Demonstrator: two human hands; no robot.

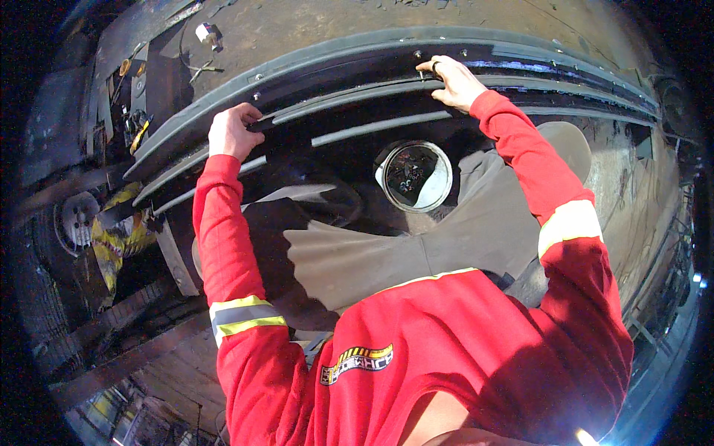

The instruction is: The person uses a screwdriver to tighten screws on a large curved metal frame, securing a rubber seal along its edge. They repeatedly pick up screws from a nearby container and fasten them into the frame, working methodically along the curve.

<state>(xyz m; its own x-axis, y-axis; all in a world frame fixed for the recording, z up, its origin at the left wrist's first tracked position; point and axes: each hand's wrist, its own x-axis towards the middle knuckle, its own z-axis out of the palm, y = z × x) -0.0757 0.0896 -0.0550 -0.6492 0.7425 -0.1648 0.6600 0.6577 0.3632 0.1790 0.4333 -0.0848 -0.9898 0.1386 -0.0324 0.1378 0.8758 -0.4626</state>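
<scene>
A long dark metal beam (pixel 342 80) with raised lengthwise edges runs across in front of me. My left hand (pixel 235 132) grips the beam's near side towards the left, fingers curled over the edge and thumb lower down. Just beyond those fingertips a small bolt (pixel 256 97) sits in the beam. Farther right, my right hand (pixel 457 83) is bent over the beam, with a small bolt-like piece (pixel 422 75) at its fingertips. Two more bolts, a left one (pixel 418 54) and a right one (pixel 465 53), stick up just beyond that hand.
A round white-rimmed bucket (pixel 450 175) with small dark hardware inside stands between my legs. Beyond the beam at left lie a small white-and-dark object (pixel 208 34) and tools. Yellow-and-black material (pixel 115 236) hangs at far left, beside a round metal disc (pixel 76 221).
</scene>
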